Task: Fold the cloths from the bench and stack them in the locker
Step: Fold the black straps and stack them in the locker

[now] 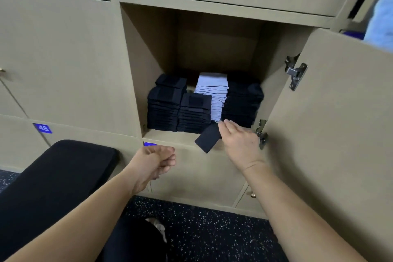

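Our right hand pinches a folded cloth — dark, flat, rectangular — at the lip of the locker, before neat dark stacks and one pale blue stack. Our left hand is loosely curled and holds nothing, near the padded black bench. A blue tag reads 48.

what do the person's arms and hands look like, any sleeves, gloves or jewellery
The left forearm and right forearm are bare, with no sleeve in view. The left hand and right hand are ungloved, and no ring, watch or wristband shows on either.
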